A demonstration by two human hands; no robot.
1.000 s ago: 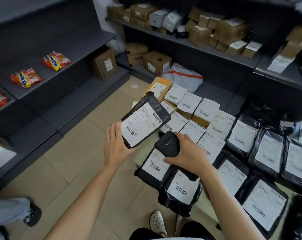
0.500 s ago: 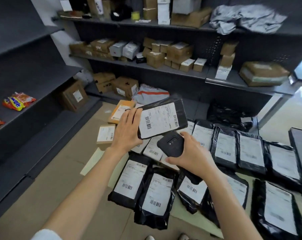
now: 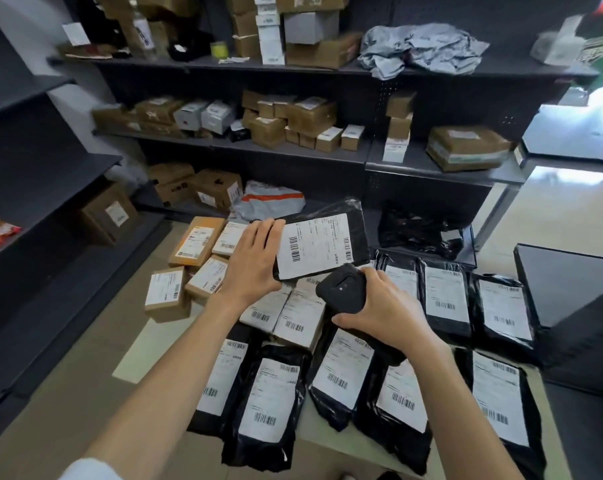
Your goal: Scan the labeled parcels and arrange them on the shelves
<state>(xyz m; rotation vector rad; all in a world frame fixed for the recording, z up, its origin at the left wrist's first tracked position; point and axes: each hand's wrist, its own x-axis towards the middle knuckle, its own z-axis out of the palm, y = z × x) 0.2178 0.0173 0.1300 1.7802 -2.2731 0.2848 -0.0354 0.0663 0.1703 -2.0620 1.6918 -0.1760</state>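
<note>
Gripping a black parcel (image 3: pixel 322 245) by its left end, the left hand (image 3: pixel 255 261) holds it label-up above the parcels on the floor (image 3: pixel 268 403). Just below its lower edge, the right hand (image 3: pixel 384 311) clasps a scanner (image 3: pixel 341 294). Behind stand shelves (image 3: pixel 230 142) of boxes.

Black labeled parcel (image 3: pixel 322 244) held up, label facing camera, print blurred.
</note>
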